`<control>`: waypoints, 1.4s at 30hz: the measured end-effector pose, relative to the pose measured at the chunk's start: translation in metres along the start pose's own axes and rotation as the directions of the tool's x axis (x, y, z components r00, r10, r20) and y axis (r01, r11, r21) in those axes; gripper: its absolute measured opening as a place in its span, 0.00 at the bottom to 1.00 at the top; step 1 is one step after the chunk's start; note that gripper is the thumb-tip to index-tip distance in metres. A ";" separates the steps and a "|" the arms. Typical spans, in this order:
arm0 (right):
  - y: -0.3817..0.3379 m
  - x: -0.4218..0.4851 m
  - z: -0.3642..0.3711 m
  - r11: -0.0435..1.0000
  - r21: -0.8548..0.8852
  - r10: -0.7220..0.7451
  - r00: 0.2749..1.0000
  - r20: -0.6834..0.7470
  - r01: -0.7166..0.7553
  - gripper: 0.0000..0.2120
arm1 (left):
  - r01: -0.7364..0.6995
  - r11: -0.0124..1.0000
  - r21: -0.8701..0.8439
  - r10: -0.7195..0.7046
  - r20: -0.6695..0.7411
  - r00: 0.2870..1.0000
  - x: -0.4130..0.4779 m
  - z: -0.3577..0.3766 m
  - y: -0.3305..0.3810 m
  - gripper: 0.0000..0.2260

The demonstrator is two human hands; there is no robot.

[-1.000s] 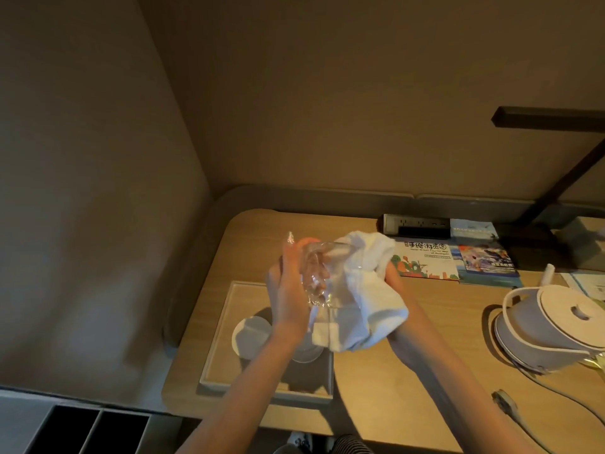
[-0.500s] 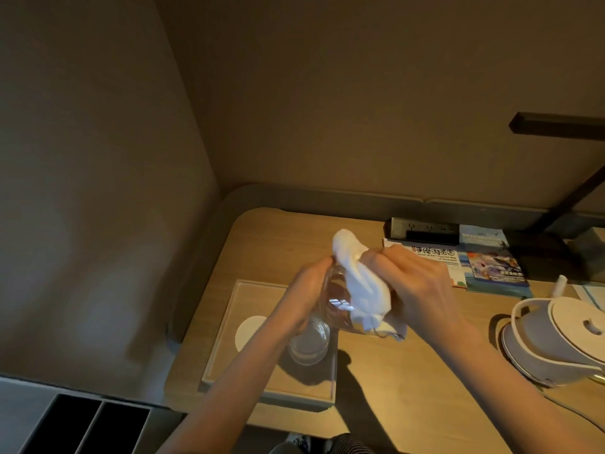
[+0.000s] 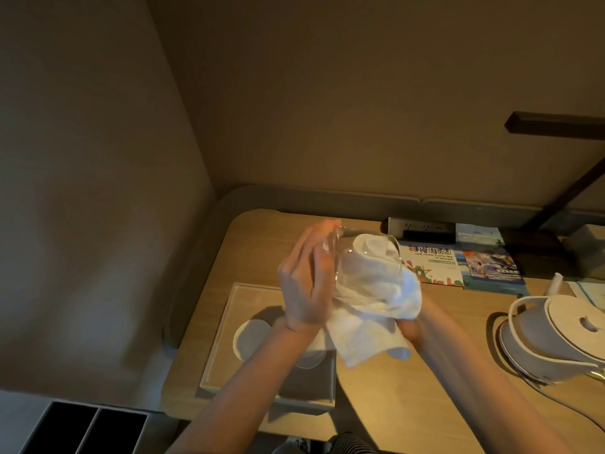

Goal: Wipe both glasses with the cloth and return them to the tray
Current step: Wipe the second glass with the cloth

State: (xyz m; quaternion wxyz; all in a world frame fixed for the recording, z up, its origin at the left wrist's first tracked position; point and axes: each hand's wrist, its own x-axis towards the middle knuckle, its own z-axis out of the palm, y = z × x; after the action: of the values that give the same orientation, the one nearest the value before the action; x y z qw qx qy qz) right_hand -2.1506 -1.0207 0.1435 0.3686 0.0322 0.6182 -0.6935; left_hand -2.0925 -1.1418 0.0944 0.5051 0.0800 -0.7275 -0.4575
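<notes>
Clear tilted glass [image 3: 347,253] above wooden tray [image 3: 239,375], white cloth [image 3: 370,326] inside it; 2nd glass [image 3: 312,360] on tray.

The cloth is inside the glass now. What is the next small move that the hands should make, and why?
Probably twist the cloth round inside the glass: the left hand holds it off the table, the cloth fills it, and the right hand sits mostly hidden under the cloth.
</notes>
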 end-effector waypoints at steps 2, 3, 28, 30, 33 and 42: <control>-0.001 0.004 -0.001 0.997 -0.065 -0.030 1.000 0.008 0.030 0.21 | 0.090 0.995 -0.038 -0.084 0.132 0.988 0.007 -0.002 -0.004 0.18; -0.004 0.005 0.002 0.985 -0.154 -0.083 0.997 0.005 0.083 0.18 | 0.248 0.965 -0.088 -0.227 0.197 0.954 0.011 -0.004 -0.003 0.17; -0.006 -0.007 -0.002 0.291 -0.704 -0.431 0.745 0.509 0.648 0.08 | 0.897 0.362 -0.254 -0.852 0.301 0.429 0.034 -0.008 0.002 0.20; -0.004 -0.009 0.000 0.393 -0.689 -0.364 0.791 0.491 0.609 0.13 | 0.869 0.449 -0.208 -0.826 0.276 0.492 0.030 -0.004 0.003 0.19; -0.006 -0.010 -0.002 0.735 -0.480 -0.231 0.843 0.486 0.479 0.21 | 0.811 0.562 -0.160 -0.768 0.263 0.584 0.026 -0.001 -0.001 0.19; -0.012 0.005 -0.011 0.971 0.111 -0.240 0.865 0.441 0.212 0.25 | 0.587 0.751 -0.303 -0.534 0.246 0.809 0.008 -0.004 -0.002 0.25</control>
State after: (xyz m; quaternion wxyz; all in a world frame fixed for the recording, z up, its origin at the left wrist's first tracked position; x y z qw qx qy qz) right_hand -2.1654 -1.0141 0.1478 0.4170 -0.1912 0.4947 -0.7381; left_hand -2.0934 -1.1501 0.0983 0.2962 0.1665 -0.6061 -0.7192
